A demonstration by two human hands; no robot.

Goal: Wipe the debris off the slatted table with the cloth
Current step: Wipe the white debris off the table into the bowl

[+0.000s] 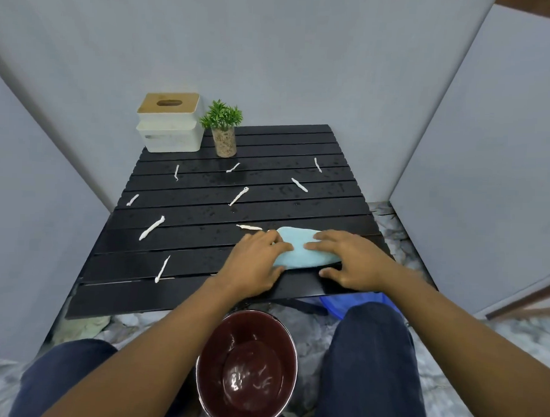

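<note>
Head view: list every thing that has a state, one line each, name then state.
Light blue cloth: bunched, flat on the table, under both hands.
Left hand: fingers on the cloth.
Right hand: fingers spread on the cloth.
Slatted table: wet with droplets, white strips scattered.
White debris strips: unswept.
Bucket: on the floor, holds liquid.
Tissue box: lid on.
Potted plant: upright.

Both arms are bare to past the elbow, left hand (253, 263) and right hand (350, 261) ungloved; dark blue trousers (371, 361) cover both legs.
</note>
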